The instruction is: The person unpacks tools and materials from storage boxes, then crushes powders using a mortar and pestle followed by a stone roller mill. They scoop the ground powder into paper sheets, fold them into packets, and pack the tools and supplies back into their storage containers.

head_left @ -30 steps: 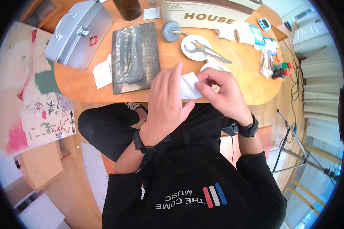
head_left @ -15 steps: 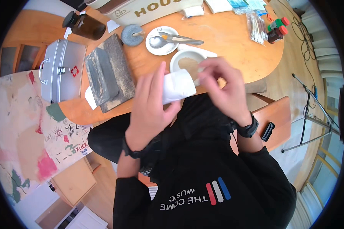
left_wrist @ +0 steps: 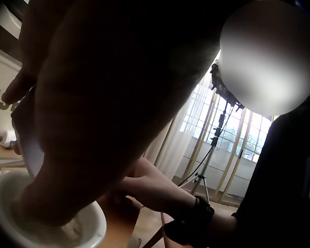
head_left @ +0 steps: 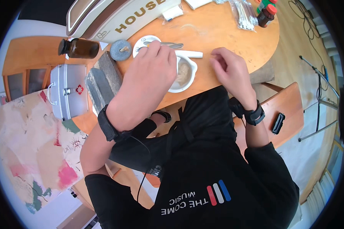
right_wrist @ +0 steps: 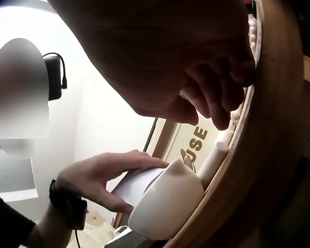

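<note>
My left hand [head_left: 153, 68] is turned over at the near left of a white spouted mortar [head_left: 194, 70], back of the hand upward. It grips a piece of folded white paper [right_wrist: 137, 186], tilted at the mortar's rim in the right wrist view; in the head view the hand hides it. Beige powder [head_left: 182, 74] lies inside the mortar. Behind the mortar rests a white pestle [head_left: 193, 54]. My right hand [head_left: 231, 68] hovers over the table edge to the right, fingers loosely curled, with nothing seen in them.
Left of the mortar are a small plate [head_left: 142, 41] with spoons, a grey stone wheel [head_left: 117, 51] and a dark trough block [head_left: 99, 87]. Beyond stand a brown bottle [head_left: 84, 48], a silver case [head_left: 70, 89] and a HOUSE box [head_left: 114, 34]. Cotton swabs [head_left: 245, 15] lie far right.
My left hand has moved forward and turned over, tipping the white paper at the mortar. My right hand has drawn away from the paper to the right. The head view has shifted.
</note>
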The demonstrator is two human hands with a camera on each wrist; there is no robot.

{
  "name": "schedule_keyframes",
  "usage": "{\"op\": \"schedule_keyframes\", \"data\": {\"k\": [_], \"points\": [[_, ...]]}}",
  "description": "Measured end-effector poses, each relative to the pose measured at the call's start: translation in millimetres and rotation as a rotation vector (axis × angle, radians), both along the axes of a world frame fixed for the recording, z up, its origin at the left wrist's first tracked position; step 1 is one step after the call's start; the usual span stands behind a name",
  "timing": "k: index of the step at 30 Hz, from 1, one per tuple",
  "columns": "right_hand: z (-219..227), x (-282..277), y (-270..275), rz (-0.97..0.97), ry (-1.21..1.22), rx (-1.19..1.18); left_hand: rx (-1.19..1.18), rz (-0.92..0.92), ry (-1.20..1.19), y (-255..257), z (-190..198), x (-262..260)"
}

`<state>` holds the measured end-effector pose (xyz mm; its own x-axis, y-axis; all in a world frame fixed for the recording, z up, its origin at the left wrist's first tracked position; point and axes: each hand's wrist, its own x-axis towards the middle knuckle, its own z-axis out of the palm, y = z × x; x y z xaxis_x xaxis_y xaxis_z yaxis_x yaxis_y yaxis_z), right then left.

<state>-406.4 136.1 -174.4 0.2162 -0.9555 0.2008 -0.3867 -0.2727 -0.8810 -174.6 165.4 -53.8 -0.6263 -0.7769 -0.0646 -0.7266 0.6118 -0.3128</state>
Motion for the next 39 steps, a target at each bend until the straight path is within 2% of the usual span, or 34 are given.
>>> {"op": "schedule_keyframes", "data": {"k": [2,4,7,10,12,13,15,16,17,18,19,21,22,23,25,28,35,38,39], "points": [[3,6,-4,0.072,0.225,-0.252,0.015,-0.008,-0.052,-2,6,-2],[9,12,-10,0.105,0.295,-0.285,0.023,-0.006,-0.102,-2,7,-1],[7,21,-26,0.209,0.399,-0.364,0.067,-0.048,-0.033,0,7,4],[4,27,-37,0.29,0.477,-0.398,-0.018,-0.017,0.063,7,6,9],[9,27,-45,0.32,0.516,-0.406,0.13,0.135,0.272,18,13,14],[12,23,-46,0.325,0.47,-0.385,0.112,0.147,0.276,26,15,21],[21,28,-54,0.343,0.428,-0.376,0.097,0.278,0.533,44,14,36],[27,32,-59,0.335,0.314,-0.342,0.084,0.288,0.542,50,11,40],[34,37,-63,0.329,0.203,-0.304,0.186,0.444,0.778,57,8,44],[43,48,-65,0.363,0.198,-0.324,0.289,0.6,1.018,63,4,47],[48,58,-68,0.388,0.207,-0.333,0.274,0.617,1.036,67,-2,49],[57,81,-76,0.505,0.362,-0.291,0.196,0.564,1.237,71,-19,50],[59,89,-84,0.558,0.479,-0.241,0.165,0.52,1.231,72,-28,51],[61,97,-89,0.578,0.494,-0.264,0.136,0.527,1.251,74,-28,50],[62,108,-99,0.625,0.658,-0.213,0.158,0.556,1.114,80,-28,47],[61,115,-113,0.699,0.74,-0.191,0.119,0.542,1.113,89,-33,55],[71,130,-107,0.741,0.733,-0.146,0.132,0.535,1.121,101,-44,70],[63,134,-117,0.758,0.747,-0.259,0.141,0.528,1.116,102,-44,71],[60,133,-121,0.774,0.754,-0.399,0.141,0.53,1.117,102,-44,72]]}}
